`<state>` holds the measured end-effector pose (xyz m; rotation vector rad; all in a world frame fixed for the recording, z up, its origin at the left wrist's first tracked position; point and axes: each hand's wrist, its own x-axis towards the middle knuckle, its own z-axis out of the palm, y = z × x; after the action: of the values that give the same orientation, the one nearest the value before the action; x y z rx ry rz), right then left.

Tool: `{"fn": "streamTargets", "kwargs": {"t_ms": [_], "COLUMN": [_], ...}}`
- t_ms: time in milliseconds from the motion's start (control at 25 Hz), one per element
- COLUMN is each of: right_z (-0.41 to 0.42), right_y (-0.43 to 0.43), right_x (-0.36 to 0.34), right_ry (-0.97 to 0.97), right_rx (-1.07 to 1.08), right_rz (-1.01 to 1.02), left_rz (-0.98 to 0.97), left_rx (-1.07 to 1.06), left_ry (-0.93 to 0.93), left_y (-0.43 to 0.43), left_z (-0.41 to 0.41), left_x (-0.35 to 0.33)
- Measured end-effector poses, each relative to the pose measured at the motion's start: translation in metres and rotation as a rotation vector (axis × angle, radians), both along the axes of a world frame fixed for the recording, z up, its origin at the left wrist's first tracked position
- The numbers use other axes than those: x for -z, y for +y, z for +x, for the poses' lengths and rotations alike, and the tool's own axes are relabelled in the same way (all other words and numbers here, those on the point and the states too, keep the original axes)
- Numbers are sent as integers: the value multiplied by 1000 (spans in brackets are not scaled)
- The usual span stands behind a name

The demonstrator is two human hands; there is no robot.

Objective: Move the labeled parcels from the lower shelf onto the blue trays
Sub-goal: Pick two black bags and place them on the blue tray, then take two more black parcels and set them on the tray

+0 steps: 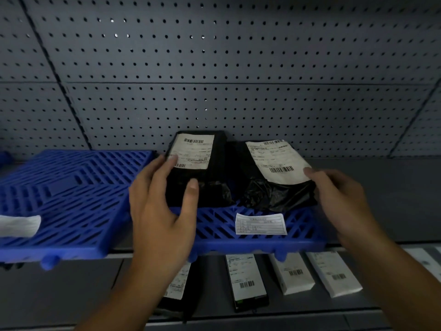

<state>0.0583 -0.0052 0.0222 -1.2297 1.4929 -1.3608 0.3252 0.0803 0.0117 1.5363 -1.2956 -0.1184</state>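
Left hand (162, 211) spread on the near left corner of a black parcel (200, 173): fingertips on the edge of its white label, thumb pressed to the black wrap, no closed grasp around it. Right hand (341, 199) open beside a second black parcel (276, 185), fingertips at the right edge of that label; touching or just short of it, cannot tell. Both parcels lying flat, side by side and touching, on the right blue tray (303, 240), labels up, against the grey pegboard (214, 68). In front of them, on the same tray, a loose white slip (260, 223). Just left, a second blue tray (66, 192), with something white (18, 225) on its near left edge. Both trays on the upper shelf. Below, on the lower shelf (71, 295), more labeled parcels in a row: one black (177, 287) partly hidden behind the left wrist, another black (247, 280) to its right, then two white ones (292, 273), (334, 273).
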Motion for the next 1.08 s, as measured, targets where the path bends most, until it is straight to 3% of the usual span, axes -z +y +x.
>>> {"fn": "streamTargets", "kwargs": {"t_ms": [200,360,520,640,760,1080], "right_z": [1,12,30,46,53,44], "right_y": [39,83,131,159,171,154], "right_x": [15,24,46,76,102,159], "right_ry": [95,393,678,668,658,561], "right_rx": [102,196,31,-45,-97,-257], "right_rz": [-118,-412,-724,-655,-537,-171], "left_rz": [-16,-19,-98,-97,31,247], "left_rx": [112,175,232,300,285,93], "left_ry": [-130,-221,-302,-284,-245,-178], "left_y": [37,64,94,111,117,115], "left_z": [-9,-3,2,6,13,30], "left_x": [17,18,28,53,85,153]}}
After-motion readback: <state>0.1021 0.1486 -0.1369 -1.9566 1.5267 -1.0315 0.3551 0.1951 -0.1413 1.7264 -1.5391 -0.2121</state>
